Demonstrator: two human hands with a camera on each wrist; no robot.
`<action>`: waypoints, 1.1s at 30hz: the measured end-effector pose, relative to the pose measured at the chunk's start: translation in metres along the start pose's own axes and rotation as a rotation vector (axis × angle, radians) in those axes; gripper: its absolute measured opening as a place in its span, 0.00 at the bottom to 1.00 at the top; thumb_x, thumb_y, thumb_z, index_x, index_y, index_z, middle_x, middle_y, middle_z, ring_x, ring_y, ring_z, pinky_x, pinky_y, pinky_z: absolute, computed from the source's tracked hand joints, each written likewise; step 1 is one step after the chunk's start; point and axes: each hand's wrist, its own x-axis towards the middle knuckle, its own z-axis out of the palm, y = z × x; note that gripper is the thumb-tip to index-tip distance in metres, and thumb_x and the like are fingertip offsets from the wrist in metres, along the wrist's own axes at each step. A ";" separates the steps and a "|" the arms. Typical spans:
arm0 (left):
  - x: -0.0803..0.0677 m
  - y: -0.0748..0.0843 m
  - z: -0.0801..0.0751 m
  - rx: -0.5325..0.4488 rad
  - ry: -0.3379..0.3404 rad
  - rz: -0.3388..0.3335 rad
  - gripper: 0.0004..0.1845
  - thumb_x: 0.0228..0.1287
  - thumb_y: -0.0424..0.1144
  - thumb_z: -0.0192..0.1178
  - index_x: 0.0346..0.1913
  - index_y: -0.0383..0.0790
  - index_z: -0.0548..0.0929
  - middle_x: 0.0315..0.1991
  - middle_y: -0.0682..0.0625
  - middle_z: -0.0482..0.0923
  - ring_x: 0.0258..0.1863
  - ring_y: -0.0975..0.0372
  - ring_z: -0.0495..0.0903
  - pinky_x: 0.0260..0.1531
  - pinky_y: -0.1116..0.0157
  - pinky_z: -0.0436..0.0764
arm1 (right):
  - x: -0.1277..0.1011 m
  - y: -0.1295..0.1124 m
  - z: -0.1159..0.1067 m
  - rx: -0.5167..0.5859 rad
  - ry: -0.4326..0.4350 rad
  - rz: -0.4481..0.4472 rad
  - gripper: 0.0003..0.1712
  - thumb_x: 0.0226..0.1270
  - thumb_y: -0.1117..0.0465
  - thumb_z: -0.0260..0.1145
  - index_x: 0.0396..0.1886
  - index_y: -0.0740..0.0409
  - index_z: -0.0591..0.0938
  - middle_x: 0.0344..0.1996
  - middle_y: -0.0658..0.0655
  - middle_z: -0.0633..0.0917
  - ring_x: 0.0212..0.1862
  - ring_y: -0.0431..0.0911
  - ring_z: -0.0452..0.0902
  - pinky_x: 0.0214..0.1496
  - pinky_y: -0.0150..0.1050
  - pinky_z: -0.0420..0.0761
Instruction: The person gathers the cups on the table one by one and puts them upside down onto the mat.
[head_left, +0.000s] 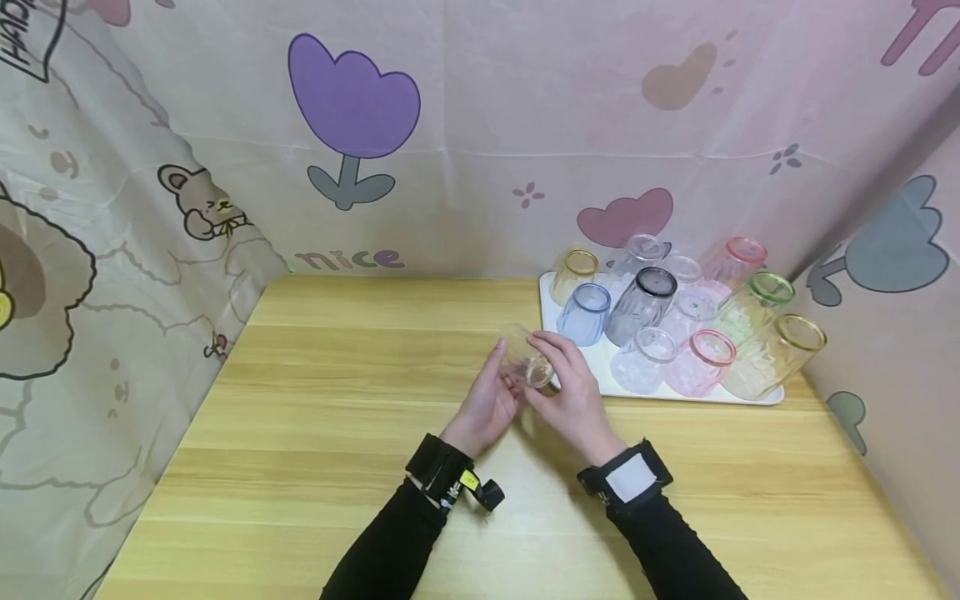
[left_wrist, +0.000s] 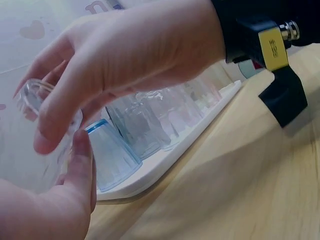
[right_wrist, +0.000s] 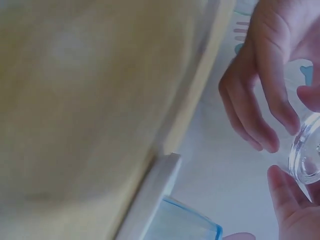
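Observation:
A clear glass (head_left: 517, 354) is held tilted between both hands above the table, left of the tray. My left hand (head_left: 486, 407) grips it from the left, palm turned upward. From the right, my right hand (head_left: 572, 398) holds it with thumb and fingers near its lower end. In the left wrist view, right-hand fingers curl over the round edge of the glass (left_wrist: 34, 90). The right wrist view shows only part of the glass (right_wrist: 306, 155), cut off by the frame's edge.
Right of the hands, a white tray (head_left: 597, 360) carries several coloured and clear glasses, narrower end up. Closest to the hands stands a blue glass (head_left: 583, 315). A wooden table (head_left: 315, 417) lies beneath, with a printed cloth (head_left: 480, 100) hanging behind it.

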 end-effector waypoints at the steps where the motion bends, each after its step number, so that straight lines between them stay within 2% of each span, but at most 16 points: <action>1: 0.000 0.001 0.000 0.006 -0.010 -0.003 0.35 0.76 0.66 0.49 0.61 0.35 0.69 0.44 0.52 0.78 0.41 0.66 0.79 0.43 0.76 0.82 | 0.001 0.000 -0.002 0.008 -0.001 0.009 0.46 0.42 0.76 0.83 0.67 0.66 0.77 0.65 0.66 0.77 0.67 0.60 0.73 0.76 0.43 0.70; 4: 0.000 0.002 0.000 0.002 -0.039 -0.016 0.31 0.77 0.67 0.47 0.52 0.38 0.75 0.42 0.52 0.80 0.39 0.65 0.80 0.43 0.74 0.83 | 0.006 -0.002 -0.009 0.033 0.011 0.036 0.45 0.43 0.75 0.83 0.66 0.67 0.77 0.65 0.67 0.78 0.68 0.59 0.73 0.76 0.43 0.69; 8: 0.001 0.002 0.002 0.028 -0.075 -0.023 0.33 0.78 0.67 0.44 0.55 0.38 0.77 0.43 0.52 0.81 0.41 0.63 0.81 0.47 0.68 0.83 | 0.013 -0.004 -0.021 0.036 0.044 0.048 0.44 0.44 0.73 0.84 0.65 0.67 0.77 0.65 0.66 0.79 0.68 0.59 0.74 0.75 0.45 0.70; 12: 0.003 0.002 0.006 0.131 -0.063 0.014 0.32 0.77 0.66 0.47 0.58 0.39 0.79 0.50 0.49 0.81 0.49 0.58 0.82 0.52 0.62 0.80 | 0.021 -0.002 -0.034 0.007 0.082 0.035 0.42 0.46 0.70 0.84 0.64 0.66 0.78 0.65 0.67 0.77 0.66 0.59 0.74 0.70 0.43 0.74; 14: 0.005 0.000 0.010 0.218 -0.020 0.058 0.28 0.77 0.61 0.53 0.57 0.38 0.81 0.52 0.45 0.82 0.51 0.54 0.82 0.52 0.59 0.81 | 0.025 -0.001 -0.041 -0.016 0.103 0.048 0.41 0.46 0.69 0.85 0.64 0.65 0.79 0.63 0.69 0.76 0.62 0.60 0.74 0.64 0.42 0.75; 17: 0.010 -0.004 0.014 0.462 0.056 0.161 0.20 0.75 0.50 0.61 0.56 0.37 0.83 0.52 0.42 0.84 0.48 0.53 0.84 0.49 0.58 0.84 | 0.031 0.000 -0.053 -0.068 0.103 0.086 0.41 0.47 0.67 0.85 0.64 0.64 0.80 0.59 0.70 0.75 0.55 0.59 0.74 0.53 0.42 0.75; 19: 0.014 -0.006 0.015 0.693 0.090 0.236 0.16 0.71 0.44 0.66 0.53 0.37 0.85 0.48 0.44 0.85 0.45 0.56 0.85 0.47 0.61 0.86 | 0.035 0.001 -0.061 -0.105 0.083 0.112 0.41 0.48 0.67 0.85 0.65 0.64 0.79 0.57 0.70 0.75 0.52 0.59 0.75 0.50 0.45 0.76; 21: 0.018 -0.008 0.016 0.955 0.086 0.313 0.12 0.68 0.40 0.68 0.50 0.38 0.86 0.45 0.47 0.85 0.42 0.60 0.84 0.46 0.65 0.85 | 0.039 0.003 -0.068 -0.145 0.055 0.129 0.41 0.50 0.66 0.84 0.65 0.64 0.79 0.56 0.70 0.76 0.51 0.60 0.76 0.48 0.48 0.78; 24: 0.023 -0.007 0.019 1.325 0.031 0.409 0.10 0.67 0.38 0.69 0.48 0.39 0.86 0.43 0.51 0.82 0.42 0.63 0.80 0.46 0.69 0.82 | 0.044 0.007 -0.076 -0.196 0.014 0.151 0.39 0.51 0.67 0.84 0.65 0.64 0.79 0.55 0.70 0.77 0.49 0.61 0.77 0.47 0.53 0.78; 27: 0.028 -0.005 0.024 1.620 -0.049 0.482 0.09 0.68 0.39 0.70 0.47 0.41 0.88 0.44 0.52 0.81 0.44 0.61 0.79 0.48 0.68 0.81 | 0.048 0.010 -0.082 -0.233 -0.038 0.182 0.38 0.53 0.67 0.83 0.65 0.64 0.79 0.55 0.69 0.78 0.48 0.61 0.77 0.47 0.55 0.78; 30: 0.031 -0.005 0.029 1.826 -0.122 0.525 0.08 0.68 0.39 0.69 0.47 0.43 0.89 0.46 0.52 0.81 0.47 0.60 0.79 0.49 0.67 0.81 | 0.049 0.012 -0.086 -0.271 -0.104 0.221 0.37 0.55 0.67 0.81 0.66 0.64 0.79 0.55 0.69 0.77 0.49 0.64 0.79 0.49 0.60 0.80; 33: 0.032 -0.007 0.034 1.947 -0.178 0.540 0.06 0.68 0.39 0.69 0.45 0.44 0.90 0.45 0.52 0.82 0.47 0.59 0.80 0.48 0.67 0.82 | 0.049 0.015 -0.087 -0.305 -0.182 0.265 0.37 0.57 0.67 0.79 0.68 0.65 0.78 0.56 0.71 0.77 0.54 0.67 0.78 0.54 0.64 0.79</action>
